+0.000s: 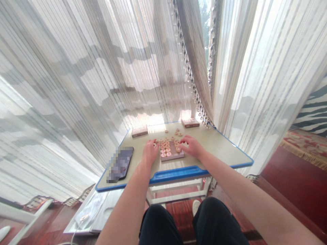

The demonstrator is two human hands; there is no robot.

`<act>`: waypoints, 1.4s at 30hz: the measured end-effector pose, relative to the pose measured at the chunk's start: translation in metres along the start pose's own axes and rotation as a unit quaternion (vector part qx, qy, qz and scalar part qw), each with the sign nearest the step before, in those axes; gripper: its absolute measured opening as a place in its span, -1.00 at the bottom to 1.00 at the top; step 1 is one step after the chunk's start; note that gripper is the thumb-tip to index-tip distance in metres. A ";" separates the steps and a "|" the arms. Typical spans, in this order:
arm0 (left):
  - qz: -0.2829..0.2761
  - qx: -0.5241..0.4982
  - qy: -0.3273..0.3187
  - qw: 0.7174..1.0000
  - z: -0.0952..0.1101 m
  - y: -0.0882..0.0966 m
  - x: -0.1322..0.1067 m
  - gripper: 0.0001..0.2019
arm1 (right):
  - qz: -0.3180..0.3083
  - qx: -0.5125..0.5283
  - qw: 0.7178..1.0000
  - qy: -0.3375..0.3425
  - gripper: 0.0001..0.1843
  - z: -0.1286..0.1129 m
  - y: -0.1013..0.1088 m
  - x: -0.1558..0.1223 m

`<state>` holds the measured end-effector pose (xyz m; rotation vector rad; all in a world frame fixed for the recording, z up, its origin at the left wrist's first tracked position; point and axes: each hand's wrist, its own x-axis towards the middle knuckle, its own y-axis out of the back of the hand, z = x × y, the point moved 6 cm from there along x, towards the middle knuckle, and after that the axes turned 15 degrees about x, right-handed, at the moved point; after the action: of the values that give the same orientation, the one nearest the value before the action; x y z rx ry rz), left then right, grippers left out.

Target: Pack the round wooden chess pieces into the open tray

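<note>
A small pink box (171, 156) sits in the middle of a little beige desk with a blue rim (176, 173). Several round wooden game pieces (166, 148) lie in rows inside the box. My left hand (150, 150) rests on the desk just left of the box, fingers curled over loose pieces; what they hold is hidden. My right hand (191, 145) is at the box's right edge, its fingertips pinched on a round wooden piece (178, 148). More loose pieces (177, 132) are scattered on the desk behind the box.
A dark phone (120, 163) lies at the desk's left front. Two flat pink boxes stand at the back, one left (139, 131), one right (190, 122). Sheer curtains (102, 68) hang close behind the desk. My knees (189, 221) are under the front edge.
</note>
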<state>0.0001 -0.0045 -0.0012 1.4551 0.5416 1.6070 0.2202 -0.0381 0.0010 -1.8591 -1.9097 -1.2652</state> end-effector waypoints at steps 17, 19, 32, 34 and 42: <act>-0.064 -0.285 -0.103 0.951 0.061 0.013 -0.022 -0.62 | 0.003 0.000 0.992 0.127 -0.78 -0.038 -0.016 -0.005; -0.073 -0.296 -0.086 0.948 0.060 0.012 -0.021 -0.61 | 0.015 0.004 0.993 0.118 -0.80 -0.037 -0.014 -0.005; -0.127 -0.364 -0.029 0.922 0.056 0.005 -0.023 -0.59 | 0.006 0.029 0.998 0.059 -0.76 -0.037 -0.013 -0.003; -0.132 -0.367 -0.026 0.920 0.056 0.003 -0.024 -0.57 | 0.003 0.037 0.998 0.049 -0.75 -0.036 -0.014 -0.003; -0.109 -0.369 -0.027 0.923 0.057 0.008 -0.023 -0.61 | 0.029 0.026 0.998 0.045 -0.80 -0.032 -0.008 -0.005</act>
<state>0.0505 -0.0404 0.0050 0.8307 0.0323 1.3673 0.2010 -0.0615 0.0139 -1.7871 -1.8125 -1.2483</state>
